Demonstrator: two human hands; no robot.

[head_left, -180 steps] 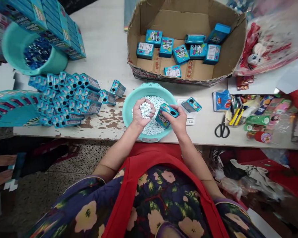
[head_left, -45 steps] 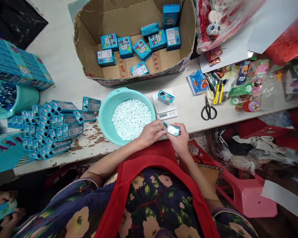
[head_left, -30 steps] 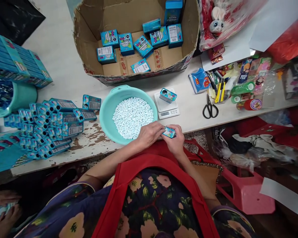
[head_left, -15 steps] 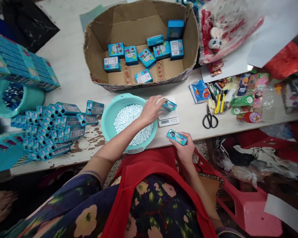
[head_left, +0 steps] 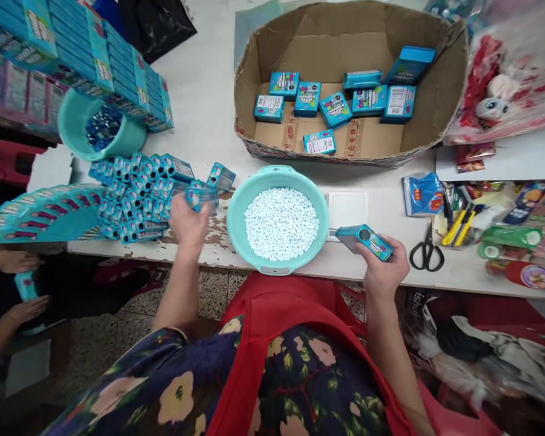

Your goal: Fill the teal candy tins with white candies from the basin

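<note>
The small teal cardboard box with a round window [head_left: 366, 239] lies tilted in the right hand [head_left: 382, 271]. The fingers [head_left: 393, 247] are clenched along its side, holding it above the front edge of the white surface [head_left: 200, 91], just right of the round teal plastic basin [head_left: 236, 209]. The basin is full of small white candy pellets [head_left: 281, 223]. Just behind the box, touching the basin's right rim, sits a flat white kitchen scale [head_left: 347, 209].

The left hand [head_left: 188, 221] reaches to the left of the basin, over a patch of peeling paint. Its fingers are curled on a second small teal box [head_left: 201, 195], which is blurred, at the right edge of a heap of open teal boxes [head_left: 136, 191].

Behind the basin stands a wide brown corrugated carton [head_left: 254, 54] with a scatter of closed teal boxes [head_left: 336, 100] on its floor. At far left is a teal plastic bucket [head_left: 70, 121] holding dark blue pieces, with tall stacks of flat teal cartons [head_left: 95, 54] behind it and a fan of flat teal sleeves [head_left: 36, 212] in front. Black-handled scissors [head_left: 427, 253] lie right of the held box, near a clutter of pens and tape rolls [head_left: 481, 224]. At the lower left, below the surface, another person's hands [head_left: 18, 284] hold a teal piece.
</note>
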